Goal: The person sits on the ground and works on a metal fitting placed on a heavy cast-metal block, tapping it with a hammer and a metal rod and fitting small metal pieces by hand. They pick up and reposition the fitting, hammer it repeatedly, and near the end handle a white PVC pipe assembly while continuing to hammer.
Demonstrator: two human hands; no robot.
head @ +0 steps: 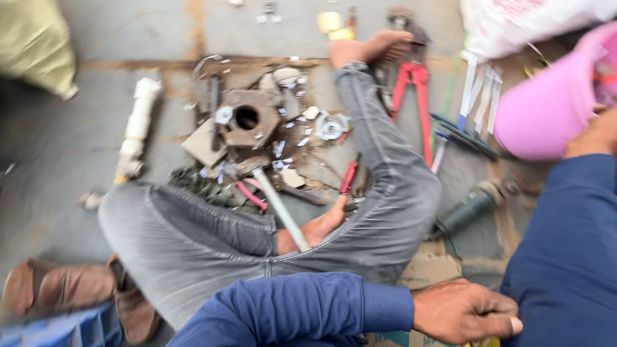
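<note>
My left hand (464, 311) comes out of a blue sleeve at the bottom of the view. Its fingers are curled into a fist above a piece of cardboard (429, 265); something yellow shows just under it, too blurred to name. My right hand (596, 133) is at the right edge, gripping the rim of a tilted pink bucket (546, 109). My legs in grey trousers (212, 247) are folded on the floor, with bare feet (369, 48) near the tools.
On the concrete floor lie a brown block with a round hole (247, 119), a white pipe (138, 125), a red bolt cutter (416, 96), red pliers (349, 175), a metal rod (281, 211), an angle grinder (472, 207) and brown sandals (61, 286). A white sack (514, 26) sits top right.
</note>
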